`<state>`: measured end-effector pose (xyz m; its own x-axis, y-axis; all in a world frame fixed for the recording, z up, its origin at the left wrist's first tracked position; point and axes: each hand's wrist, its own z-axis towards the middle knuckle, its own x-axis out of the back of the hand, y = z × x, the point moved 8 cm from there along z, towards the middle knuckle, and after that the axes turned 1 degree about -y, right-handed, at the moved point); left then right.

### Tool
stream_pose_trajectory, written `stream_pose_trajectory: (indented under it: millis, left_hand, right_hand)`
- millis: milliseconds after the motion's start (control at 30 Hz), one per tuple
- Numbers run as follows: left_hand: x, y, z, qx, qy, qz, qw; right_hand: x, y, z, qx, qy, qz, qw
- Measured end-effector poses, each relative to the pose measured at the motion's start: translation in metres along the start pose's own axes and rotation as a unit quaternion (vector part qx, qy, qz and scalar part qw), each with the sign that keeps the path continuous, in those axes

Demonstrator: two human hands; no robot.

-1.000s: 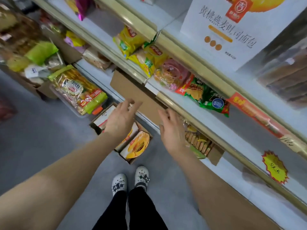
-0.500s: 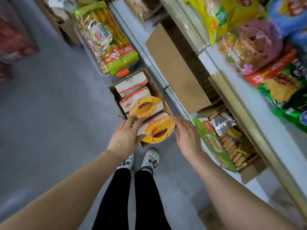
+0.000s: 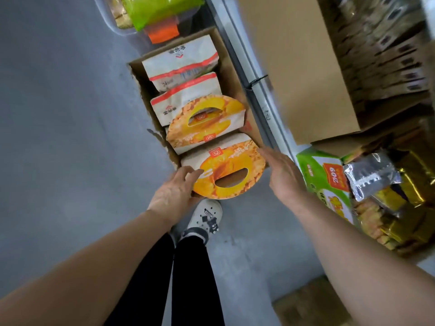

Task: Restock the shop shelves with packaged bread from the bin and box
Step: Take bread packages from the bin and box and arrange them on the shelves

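Observation:
An open cardboard box [image 3: 231, 74] stands on the grey floor beside the shelf base. It holds several bread packs: two white ones with red bands [image 3: 181, 60] at the far end and two with round yellow peach-printed carry handles. My left hand [image 3: 175, 192] touches the left edge of the nearest yellow pack [image 3: 231, 170], fingers fairly straight. On that pack's right side my right hand [image 3: 281, 171] is open with fingers extended, close to its edge; I cannot tell if it touches.
A clear plastic bin [image 3: 122, 27] with green-wrapped bread [image 3: 160, 8] sits beyond the box. The bottom shelf on the right holds an open brown carton [image 3: 303, 74], a green snack box [image 3: 327, 184] and gold and silver packets [image 3: 369, 177]. My feet stand just below the box.
My head has tilted down from the shelves toward the floor box. Both hands have dropped from shelf height to either side of the nearest yellow pack.

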<state>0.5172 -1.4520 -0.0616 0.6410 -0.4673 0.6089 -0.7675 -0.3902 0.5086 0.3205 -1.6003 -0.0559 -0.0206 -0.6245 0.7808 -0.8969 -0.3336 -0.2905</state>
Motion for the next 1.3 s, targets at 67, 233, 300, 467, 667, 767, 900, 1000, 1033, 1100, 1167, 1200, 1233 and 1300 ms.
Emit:
stream_pose_trajectory:
  millis: [67,233,300,467,667,767,900,1000,1033,1100,1167,1200,1233,1300]
  left_hand:
    - [-0.017,-0.009,0.013,0.002,-0.013,0.006,1.0]
    - [-0.045,-0.026,0.033,0.0,-0.005,0.005,1.0]
    - [-0.05,-0.029,0.037,-0.01,0.003,0.0,1.0]
    - [-0.042,-0.037,0.04,0.042,0.07,-0.047,0.996]
    - [-0.021,-0.048,0.041,0.146,0.074,-0.075,0.984]
    - [-0.008,-0.047,0.033,0.164,0.07,-0.102,0.979]
    - [0.022,-0.034,0.013,0.175,0.09,-0.132,0.971]
    - [0.051,-0.017,-0.004,0.165,0.11,-0.153,0.968]
    - [0.062,-0.011,-0.01,0.161,0.118,-0.158,0.967]
    - [0.086,-0.001,-0.026,0.155,0.133,-0.167,0.965]
    - [0.11,0.008,-0.039,0.152,0.15,-0.176,0.961]
    - [0.122,0.013,-0.047,0.15,0.158,-0.18,0.959]
    - [0.135,0.018,-0.053,0.147,0.166,-0.182,0.958]
    - [0.16,0.031,-0.069,0.135,0.18,-0.191,0.955]
  right_hand:
    - [-0.014,0.014,0.008,-0.028,-0.033,0.005,0.999]
    - [-0.047,0.035,0.026,0.007,-0.04,0.043,0.998]
    - [-0.049,0.039,0.031,0.015,-0.006,0.072,0.997]
    - [-0.04,0.031,0.043,0.03,0.076,0.107,0.991]
    - [-0.034,0.028,0.057,-0.043,0.027,0.064,0.997]
    - [-0.018,0.019,0.052,-0.06,0.012,0.053,0.997]
    - [0.014,0.005,0.036,-0.061,0.024,0.05,0.997]
    - [0.043,-0.003,0.018,-0.072,0.041,0.08,0.993]
    - [0.053,-0.007,0.011,-0.076,0.043,0.09,0.992]
    - [0.076,-0.018,-0.006,-0.077,0.051,0.104,0.99]
    - [0.098,-0.031,-0.021,-0.071,0.066,0.105,0.99]
    - [0.11,-0.037,-0.03,-0.071,0.073,0.105,0.989]
    - [0.121,-0.042,-0.04,-0.073,0.079,0.112,0.988]
    - [0.14,-0.052,-0.062,-0.08,0.086,0.142,0.983]
